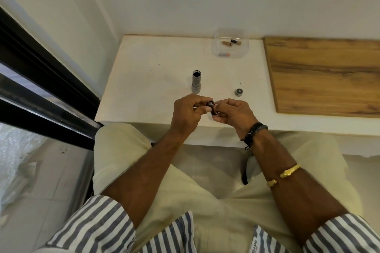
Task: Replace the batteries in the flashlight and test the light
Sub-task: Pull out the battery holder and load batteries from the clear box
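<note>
1. While both hands hovered over the near edge of the bench (144, 80), the left hand (186, 111) and the right hand (234, 112) curled their fingers (197, 100) round a small black battery holder (211, 107), pinching it between them.
2. Just beyond the left fingers stood the grey flashlight body (196, 82), upright, dark end up.
3. Beyond the right fingers lay a round cap (239, 92); farther off, a clear tub (244, 47) held loose batteries (231, 42).

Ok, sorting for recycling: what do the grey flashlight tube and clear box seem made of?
The grey cylindrical flashlight tube looks like matte metal, possibly plastic: dull sheen. The clear rectangular box looks like glossy plastic: tan batteries show through its walls.
</note>
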### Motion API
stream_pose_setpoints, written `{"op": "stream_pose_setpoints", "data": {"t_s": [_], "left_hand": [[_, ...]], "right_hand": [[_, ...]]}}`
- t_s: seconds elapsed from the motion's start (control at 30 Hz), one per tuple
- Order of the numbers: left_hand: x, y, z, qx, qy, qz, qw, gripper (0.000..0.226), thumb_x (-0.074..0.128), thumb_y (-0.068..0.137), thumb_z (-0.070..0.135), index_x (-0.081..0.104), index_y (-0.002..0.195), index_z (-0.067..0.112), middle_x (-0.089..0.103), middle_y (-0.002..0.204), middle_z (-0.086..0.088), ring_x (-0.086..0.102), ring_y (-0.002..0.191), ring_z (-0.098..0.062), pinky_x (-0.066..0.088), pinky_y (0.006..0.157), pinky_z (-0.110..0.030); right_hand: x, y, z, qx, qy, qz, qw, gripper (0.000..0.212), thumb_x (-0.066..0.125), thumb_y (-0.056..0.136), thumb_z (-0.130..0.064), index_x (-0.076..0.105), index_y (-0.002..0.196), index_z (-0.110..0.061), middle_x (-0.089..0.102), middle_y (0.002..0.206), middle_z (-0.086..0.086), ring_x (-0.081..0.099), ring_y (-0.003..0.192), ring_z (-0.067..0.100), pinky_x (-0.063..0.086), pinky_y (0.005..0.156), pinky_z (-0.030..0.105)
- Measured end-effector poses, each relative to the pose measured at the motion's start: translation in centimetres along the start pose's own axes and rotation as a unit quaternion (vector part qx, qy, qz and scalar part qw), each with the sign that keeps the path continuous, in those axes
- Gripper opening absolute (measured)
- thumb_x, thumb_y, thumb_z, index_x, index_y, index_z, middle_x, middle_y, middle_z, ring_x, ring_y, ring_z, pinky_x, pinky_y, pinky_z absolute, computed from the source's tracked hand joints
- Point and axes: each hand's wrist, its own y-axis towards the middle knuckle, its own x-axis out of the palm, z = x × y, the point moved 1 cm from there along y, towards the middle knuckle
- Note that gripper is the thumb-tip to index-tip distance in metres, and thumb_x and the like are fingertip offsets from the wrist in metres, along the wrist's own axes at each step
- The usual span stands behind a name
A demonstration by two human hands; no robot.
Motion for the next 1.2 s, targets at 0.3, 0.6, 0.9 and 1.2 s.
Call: {"op": "stream_pose_setpoints", "data": {"t_s": [0.3, 0.6, 0.9, 1.2], "left_hand": [[0.0, -0.3, -0.1, 0.034, 0.015, -0.016, 0.999, 0.023, 0.076, 0.081, 0.002, 0.077, 0.104, 0.006, 0.076, 0.096, -0.007, 0.07, 0.088, -0.016, 0.058, 0.078, -0.024], [0.6, -0.2, 0.0, 0.06, 0.048, -0.016, 0.997, 0.024, 0.075, 0.084, 0.005, 0.075, 0.108, 0.005, 0.074, 0.099, -0.008, 0.069, 0.088, -0.017, 0.059, 0.078, -0.023], [0.8, 0.0, -0.6, 0.036, 0.046, 0.024, 0.998, 0.025, 0.077, 0.085, 0.012, 0.074, 0.109, 0.007, 0.075, 0.102, -0.007, 0.068, 0.085, -0.01, 0.052, 0.076, -0.007], [1.3, 0.4, -1.2, -0.035, -0.013, 0.04, 0.998, 0.019, 0.073, 0.088, 0.014, 0.073, 0.107, 0.012, 0.072, 0.094, 0.007, 0.068, 0.082, 0.002, 0.055, 0.073, -0.012]], "right_hand": [[-0.3, 0.2, 0.3, 0.036, 0.026, -0.012, 0.999, 0.007, 0.07, 0.09, -0.004, 0.074, 0.095, -0.001, 0.075, 0.1, 0.019, 0.073, 0.096, 0.032, 0.062, 0.09, 0.041], [0.0, 0.1, 0.0, 0.036, 0.072, -0.001, 0.997, 0.006, 0.067, 0.09, 0.0, 0.068, 0.095, -0.003, 0.069, 0.1, 0.021, 0.069, 0.094, 0.031, 0.064, 0.08, 0.036], [0.1, -0.2, -0.2, -0.01, 0.041, 0.019, 0.999, 0.006, 0.074, 0.087, -0.005, 0.074, 0.092, -0.001, 0.075, 0.102, 0.021, 0.075, 0.097, 0.034, 0.062, 0.09, 0.042], [-0.3, 0.0, -0.2, -0.082, -0.045, 0.048, 0.994, 0.006, 0.077, 0.09, -0.02, 0.079, 0.093, -0.016, 0.08, 0.091, 0.006, 0.077, 0.09, 0.026, 0.065, 0.074, 0.036]]}}
